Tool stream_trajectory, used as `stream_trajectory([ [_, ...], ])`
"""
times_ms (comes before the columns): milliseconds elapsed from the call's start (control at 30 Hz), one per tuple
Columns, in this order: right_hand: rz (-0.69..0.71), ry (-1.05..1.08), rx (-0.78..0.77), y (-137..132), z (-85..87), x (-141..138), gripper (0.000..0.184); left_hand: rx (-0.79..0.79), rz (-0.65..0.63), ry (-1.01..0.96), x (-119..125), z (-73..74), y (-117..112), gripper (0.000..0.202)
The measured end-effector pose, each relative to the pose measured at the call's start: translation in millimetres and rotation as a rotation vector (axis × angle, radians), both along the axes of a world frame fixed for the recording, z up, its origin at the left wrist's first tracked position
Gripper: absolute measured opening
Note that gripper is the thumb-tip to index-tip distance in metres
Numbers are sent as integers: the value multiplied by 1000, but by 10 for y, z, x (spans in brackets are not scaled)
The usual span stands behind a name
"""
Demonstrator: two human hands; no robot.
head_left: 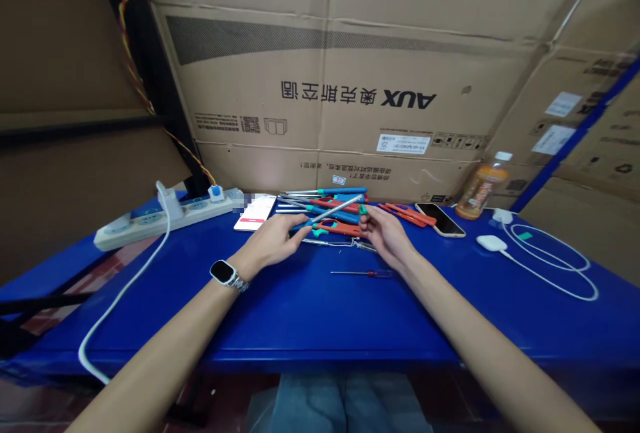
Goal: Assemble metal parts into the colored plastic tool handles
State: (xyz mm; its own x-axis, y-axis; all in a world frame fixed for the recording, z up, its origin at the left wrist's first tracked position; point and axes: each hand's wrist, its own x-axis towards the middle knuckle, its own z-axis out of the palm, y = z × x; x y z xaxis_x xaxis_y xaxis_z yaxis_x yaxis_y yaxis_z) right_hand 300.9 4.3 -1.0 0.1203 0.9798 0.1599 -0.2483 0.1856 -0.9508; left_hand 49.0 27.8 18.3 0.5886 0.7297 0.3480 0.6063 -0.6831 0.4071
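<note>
My left hand (275,238) is closed around the blue handle of a long-nosed lighter, whose silver tube (336,211) slants up to the right toward my other hand. Between the thumb and fingers of my right hand (384,233) is a small green piece (363,209), close to the tube's tip. Behind and under both hands lies a pile of lighters with blue and red handles (343,191). An orange lighter handle (345,228) with a green trigger lies just below the tube. Nearer to me is a small screwdriver (369,273) with a clear handle.
Orange handle parts (410,213) and a phone (441,219) lie right of the pile; beyond stands a drink bottle (481,189). A white charger cable (555,273) loops at the right. A lit phone (255,211) and a power strip (165,214) are left. Cardboard (280,146) walls the back.
</note>
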Motion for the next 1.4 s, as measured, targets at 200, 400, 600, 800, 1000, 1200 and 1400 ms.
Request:
stream_trajectory([
  [200,-52,47,80,8,17,-10,36,20,-66,98,21,-13,-16,34],
  [400,-127,-171,178,-17,-8,-40,44,20,-108,143,14,-2,-17,36],
  [600,-42,-185,166,-21,-22,-12,49,8,-133,137,-8,-30,-9,33],
  [800,141,-32,110,-16,-41,43,41,-1,-134,151,0,-7,-41,33],
  [1000,180,-87,93,-5,-25,99,46,38,-129,185,-3,-31,-34,32],
  [1200,228,-177,33,-50,-22,-85,39,45,-148,147,86,-57,-30,30],
  [1400,235,-100,107,-65,-82,-462,36,-43,-174,-29,170,-88,-41,33],
])
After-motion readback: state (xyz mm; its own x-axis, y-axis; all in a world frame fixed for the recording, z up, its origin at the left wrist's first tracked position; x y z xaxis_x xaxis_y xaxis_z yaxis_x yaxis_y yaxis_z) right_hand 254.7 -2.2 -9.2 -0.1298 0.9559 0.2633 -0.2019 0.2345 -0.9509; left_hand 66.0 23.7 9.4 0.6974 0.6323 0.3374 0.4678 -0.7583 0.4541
